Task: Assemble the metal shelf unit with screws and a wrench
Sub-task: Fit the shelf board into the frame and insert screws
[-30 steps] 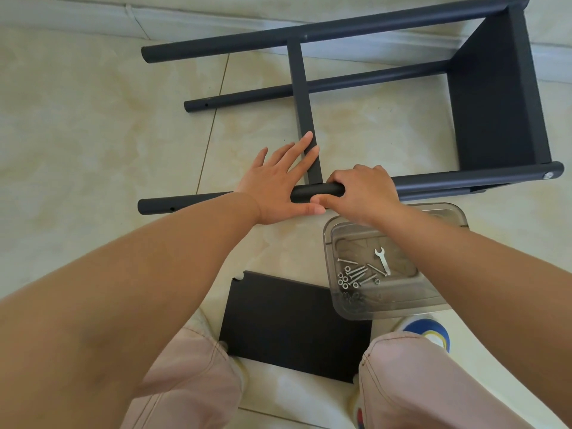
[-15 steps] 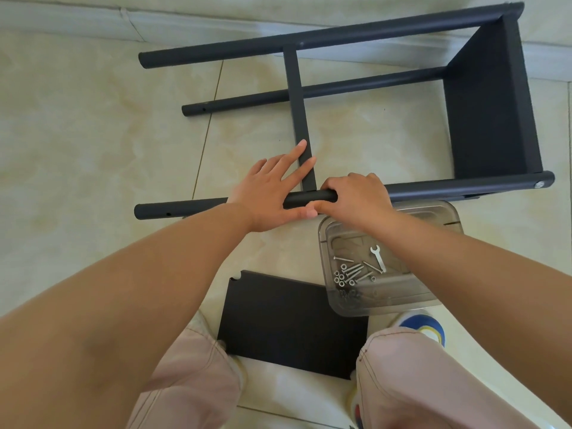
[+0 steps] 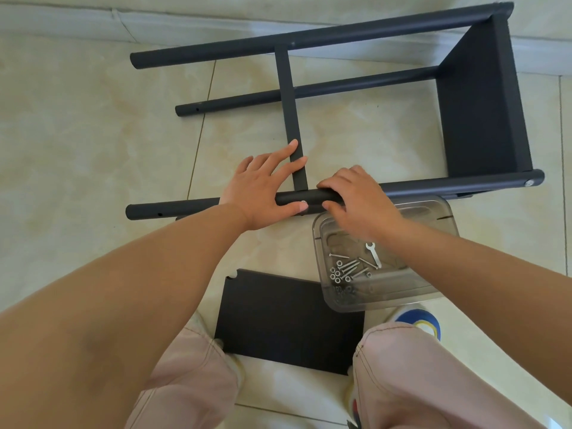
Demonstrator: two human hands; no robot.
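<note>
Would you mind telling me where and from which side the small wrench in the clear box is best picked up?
Pinch the wrench by its plain shank, coming straight down through the open top of the clear box. It lies flat on the bottom, apart from the screws, so both long edges are free.
</note>
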